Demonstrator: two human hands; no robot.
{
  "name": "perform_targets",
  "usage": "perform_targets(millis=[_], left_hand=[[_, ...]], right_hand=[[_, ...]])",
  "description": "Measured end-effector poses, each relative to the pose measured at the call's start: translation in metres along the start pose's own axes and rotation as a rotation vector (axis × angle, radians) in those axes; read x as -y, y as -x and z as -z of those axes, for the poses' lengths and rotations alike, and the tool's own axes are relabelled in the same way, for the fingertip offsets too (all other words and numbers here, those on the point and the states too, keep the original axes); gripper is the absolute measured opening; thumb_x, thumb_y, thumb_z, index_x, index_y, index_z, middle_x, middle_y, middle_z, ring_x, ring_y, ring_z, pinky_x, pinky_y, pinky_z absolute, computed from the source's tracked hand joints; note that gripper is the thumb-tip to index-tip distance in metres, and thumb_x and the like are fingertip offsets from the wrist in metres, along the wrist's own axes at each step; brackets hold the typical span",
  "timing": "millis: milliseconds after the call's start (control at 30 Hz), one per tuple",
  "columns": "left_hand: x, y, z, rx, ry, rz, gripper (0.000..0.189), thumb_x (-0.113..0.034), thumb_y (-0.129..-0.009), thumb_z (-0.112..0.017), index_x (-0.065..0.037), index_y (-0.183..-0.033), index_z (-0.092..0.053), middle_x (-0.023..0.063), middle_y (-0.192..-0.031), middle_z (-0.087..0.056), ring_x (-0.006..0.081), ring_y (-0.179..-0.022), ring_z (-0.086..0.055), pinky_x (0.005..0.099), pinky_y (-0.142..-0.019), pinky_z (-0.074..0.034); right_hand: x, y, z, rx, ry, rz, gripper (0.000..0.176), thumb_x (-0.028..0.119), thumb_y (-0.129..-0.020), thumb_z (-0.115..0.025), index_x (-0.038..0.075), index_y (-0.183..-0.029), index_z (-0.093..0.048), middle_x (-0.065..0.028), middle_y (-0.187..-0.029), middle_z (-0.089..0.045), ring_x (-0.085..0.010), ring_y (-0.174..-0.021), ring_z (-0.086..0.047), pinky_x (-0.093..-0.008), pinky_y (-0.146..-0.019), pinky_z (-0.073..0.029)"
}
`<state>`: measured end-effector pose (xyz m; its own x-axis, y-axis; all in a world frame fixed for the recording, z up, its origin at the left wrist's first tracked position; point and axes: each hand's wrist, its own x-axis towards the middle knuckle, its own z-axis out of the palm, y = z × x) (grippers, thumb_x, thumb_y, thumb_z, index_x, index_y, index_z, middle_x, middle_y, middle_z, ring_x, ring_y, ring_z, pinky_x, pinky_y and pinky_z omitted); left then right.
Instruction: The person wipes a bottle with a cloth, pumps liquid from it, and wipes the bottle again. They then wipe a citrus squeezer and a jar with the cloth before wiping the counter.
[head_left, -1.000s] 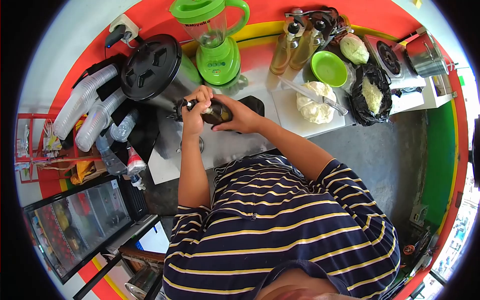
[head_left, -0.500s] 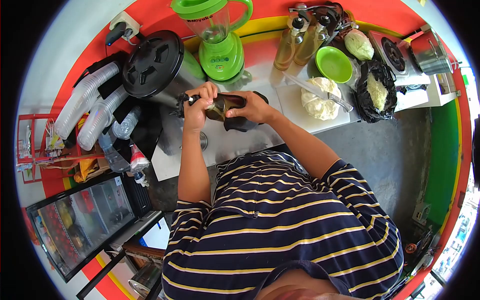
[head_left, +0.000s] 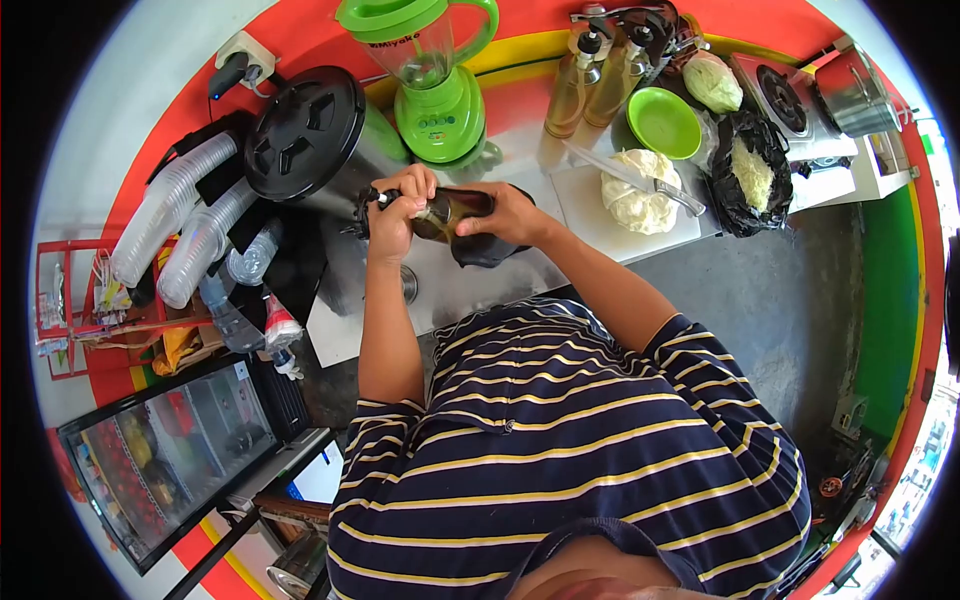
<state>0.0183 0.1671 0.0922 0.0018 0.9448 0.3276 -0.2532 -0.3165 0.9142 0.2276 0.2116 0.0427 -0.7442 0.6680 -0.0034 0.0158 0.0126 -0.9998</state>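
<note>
My left hand (head_left: pixel 400 212) is closed around the neck end of a bottle (head_left: pixel 436 222), where black and white parts stick out past the fingers. The bottle lies sideways over the counter, with amber-brown liquid showing through its wall. My right hand (head_left: pixel 508 215) grips its body, thumb along the near side. Dark black material (head_left: pixel 480 250) hangs around and under the bottle's right end, partly hidden by the right hand. Just left of my left hand stands a large steel container with a black lid (head_left: pixel 305 133).
A green blender (head_left: pixel 438 115) stands behind my hands. To the right are a knife (head_left: pixel 640 180) lying over a cut cabbage (head_left: pixel 632 205) on a white board, pump bottles (head_left: pixel 572 95), a green bowl (head_left: pixel 664 123) and a black bag (head_left: pixel 745 190) of shredded cabbage. Stacked plastic cups (head_left: pixel 175 205) hang at left.
Both hands keep their hold on the bottle in nearly the same place. The whole view has shifted slightly.
</note>
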Motion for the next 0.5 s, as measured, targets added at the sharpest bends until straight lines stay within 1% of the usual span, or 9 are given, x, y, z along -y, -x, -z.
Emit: perform_targets(millis=[67,100,200,233,300,333,400,433,500], left_hand=[[0.001,0.001,0.003,0.005,0.009,-0.016,0.031,-0.013,-0.070,-0.061,-0.007,-0.057,-0.033,0.0061,-0.064,-0.040,0.0228,-0.077,-0.041,0.0329,-0.073,-0.035],[0.000,0.001,0.003,-0.002,0.020,-0.024,0.032,-0.013,-0.069,-0.061,-0.007,-0.057,-0.033,0.0061,-0.064,-0.040,0.0227,-0.077,-0.041,0.0330,-0.073,-0.035],[-0.004,0.004,-0.002,-0.015,0.032,-0.009,0.031,-0.014,-0.069,-0.061,-0.007,-0.057,-0.033,0.0057,-0.064,-0.039,0.0226,-0.077,-0.041,0.0329,-0.073,-0.035],[-0.004,0.003,-0.004,-0.003,0.018,0.001,0.031,-0.014,-0.068,-0.061,-0.007,-0.057,-0.033,0.0057,-0.064,-0.039,0.0227,-0.077,-0.041,0.0328,-0.072,-0.035],[-0.003,0.002,-0.006,0.010,0.011,0.017,0.031,-0.014,-0.068,-0.061,-0.007,-0.057,-0.033,0.0056,-0.064,-0.038,0.0227,-0.076,-0.041,0.0327,-0.072,-0.035],[-0.002,0.000,-0.006,-0.001,0.000,0.019,0.030,-0.014,-0.068,-0.061,-0.006,-0.057,-0.034,0.0057,-0.064,-0.038,0.0227,-0.076,-0.041,0.0327,-0.072,-0.035],[-0.002,0.000,-0.007,-0.016,-0.017,0.014,0.029,-0.014,-0.067,-0.061,-0.006,-0.057,-0.034,0.0059,-0.064,-0.038,0.0227,-0.076,-0.041,0.0326,-0.071,-0.035],[-0.003,-0.001,-0.008,-0.011,-0.010,0.020,0.029,-0.014,-0.067,-0.060,-0.006,-0.057,-0.034,0.0059,-0.064,-0.038,0.0226,-0.076,-0.041,0.0325,-0.071,-0.034],[-0.003,-0.001,-0.004,-0.001,-0.007,0.020,0.029,-0.013,-0.067,-0.060,-0.006,-0.057,-0.034,0.0059,-0.064,-0.038,0.0225,-0.076,-0.041,0.0324,-0.071,-0.034]], right_hand=[[-0.026,0.010,0.004,-0.028,0.019,0.001,0.067,0.029,-0.084,-0.090,0.003,-0.140,-0.066,-0.0104,-0.123,-0.075,-0.0156,-0.110,-0.066,-0.0324,-0.105,-0.049],[-0.032,0.015,0.006,-0.045,0.032,-0.070,0.066,0.029,-0.083,-0.090,0.002,-0.139,-0.067,-0.0109,-0.124,-0.075,-0.0158,-0.111,-0.066,-0.0320,-0.105,-0.048],[-0.046,0.016,0.011,-0.033,-0.027,-0.117,0.065,0.029,-0.083,-0.090,0.002,-0.138,-0.068,-0.0107,-0.122,-0.076,-0.0160,-0.110,-0.066,-0.0324,-0.104,-0.049],[-0.030,0.013,0.010,-0.032,-0.026,-0.120,0.065,0.029,-0.083,-0.090,0.002,-0.138,-0.068,-0.0107,-0.122,-0.076,-0.0160,-0.110,-0.066,-0.0324,-0.104,-0.049],[0.002,0.003,0.002,-0.051,0.092,-0.061,0.068,0.030,-0.081,-0.092,0.002,-0.138,-0.068,-0.0110,-0.120,-0.076,-0.0165,-0.109,-0.067,-0.0334,-0.102,-0.050],[0.005,0.000,-0.001,-0.051,0.093,-0.065,0.068,0.030,-0.081,-0.092,0.002,-0.138,-0.068,-0.0110,-0.120,-0.076,-0.0165,-0.109,-0.067,-0.0334,-0.102,-0.050],[0.012,-0.006,-0.007,-0.075,0.014,0.065,0.069,0.031,-0.080,-0.092,0.001,-0.137,-0.068,-0.0116,-0.118,-0.076,-0.0174,-0.108,-0.067,-0.0346,-0.100,-0.050],[-0.003,-0.004,-0.006,-0.075,0.004,0.002,0.070,0.032,-0.081,-0.092,0.002,-0.138,-0.067,-0.0121,-0.123,-0.075,-0.0181,-0.111,-0.067,-0.0347,-0.102,-0.050],[-0.034,0.008,0.002,-0.084,0.033,-0.016,0.070,0.032,-0.081,-0.092,0.002,-0.139,-0.066,-0.0121,-0.125,-0.075,-0.0189,-0.113,-0.068,-0.0347,-0.104,-0.050]])
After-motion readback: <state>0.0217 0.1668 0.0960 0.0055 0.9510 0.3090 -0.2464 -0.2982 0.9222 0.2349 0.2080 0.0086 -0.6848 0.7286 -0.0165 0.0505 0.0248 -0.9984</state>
